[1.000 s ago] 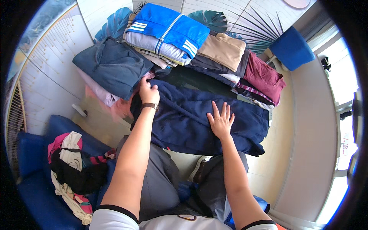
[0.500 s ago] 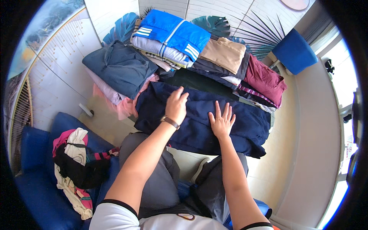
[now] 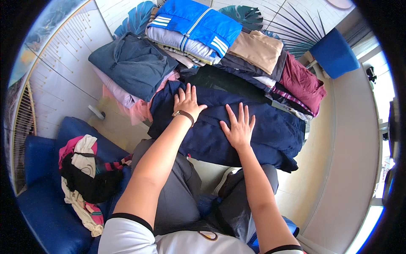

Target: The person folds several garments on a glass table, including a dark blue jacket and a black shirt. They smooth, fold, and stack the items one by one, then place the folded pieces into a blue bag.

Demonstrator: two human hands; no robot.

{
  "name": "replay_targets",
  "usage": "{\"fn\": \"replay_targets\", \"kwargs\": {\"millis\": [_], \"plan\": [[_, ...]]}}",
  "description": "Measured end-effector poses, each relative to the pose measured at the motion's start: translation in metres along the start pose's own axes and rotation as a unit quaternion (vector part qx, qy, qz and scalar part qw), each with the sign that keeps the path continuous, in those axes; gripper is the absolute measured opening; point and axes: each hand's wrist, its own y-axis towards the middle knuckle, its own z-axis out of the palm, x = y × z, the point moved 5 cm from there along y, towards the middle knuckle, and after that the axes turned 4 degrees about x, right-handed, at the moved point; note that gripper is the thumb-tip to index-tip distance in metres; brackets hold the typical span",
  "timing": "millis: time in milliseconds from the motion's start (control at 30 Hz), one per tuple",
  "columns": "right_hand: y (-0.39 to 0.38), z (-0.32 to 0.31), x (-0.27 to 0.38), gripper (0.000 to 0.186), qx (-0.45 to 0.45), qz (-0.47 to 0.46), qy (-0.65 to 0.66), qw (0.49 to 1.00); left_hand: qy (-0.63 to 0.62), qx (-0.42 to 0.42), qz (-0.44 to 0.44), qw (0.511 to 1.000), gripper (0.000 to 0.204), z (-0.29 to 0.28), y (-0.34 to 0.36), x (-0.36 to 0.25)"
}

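A dark navy garment (image 3: pixel 270 131) lies spread across the table in front of me, its near edge hanging over my knees. What kind of garment it is I cannot tell. My left hand (image 3: pixel 187 103) rests flat on its left part, fingers stretched out and thumb apart. Palm down on its middle, my right hand (image 3: pixel 239 129) has its fingers spread. Neither hand holds anything. Just behind the garment a strip of the dark tabletop (image 3: pixel 224 84) shows.
Folded clothes ring the far side: a grey-blue garment (image 3: pixel 131 67) on the left pile, a blue zip jacket (image 3: pixel 196 27), beige trousers (image 3: pixel 256 48), a maroon garment (image 3: pixel 302 82). Loose clothes (image 3: pixel 89 178) lie on the blue sofa (image 3: pixel 46 207) at left. A blue chair (image 3: pixel 334 53) stands far right.
My left hand has gone from curled fingers to flat and spread, shifting slightly left and away from me. The right hand has slid a little left and away, still spread.
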Motion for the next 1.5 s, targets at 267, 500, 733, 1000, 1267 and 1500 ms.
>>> {"fn": "replay_targets", "kwargs": {"millis": [267,500,733,1000,1267,1500], "plan": [[0.003,0.007,-0.002,0.060,-0.033,0.015,0.019,0.999,-0.066,-0.047,0.162,0.983,0.062,-0.020,-0.033,-0.003],[-0.026,0.008,0.007,0.062,-0.058,0.057,0.052,0.995,0.037,0.040,0.156,0.986,0.094,0.023,-0.109,-0.030],[-0.100,-0.002,0.019,0.061,-0.044,0.030,0.036,0.998,0.035,-0.037,0.141,0.989,0.089,0.030,-0.110,-0.035],[-0.145,-0.015,-0.048,0.055,0.038,0.006,0.044,0.998,0.037,-0.002,0.097,0.995,0.080,0.032,-0.118,-0.037],[-0.188,-0.043,-0.200,0.055,-0.157,0.509,0.026,0.846,0.054,-0.009,0.094,0.994,0.076,0.030,-0.121,-0.034],[-0.171,-0.062,-0.270,0.018,-0.226,0.448,0.175,0.847,0.044,-0.047,0.005,0.998,0.076,0.010,-0.124,-0.066]]}}
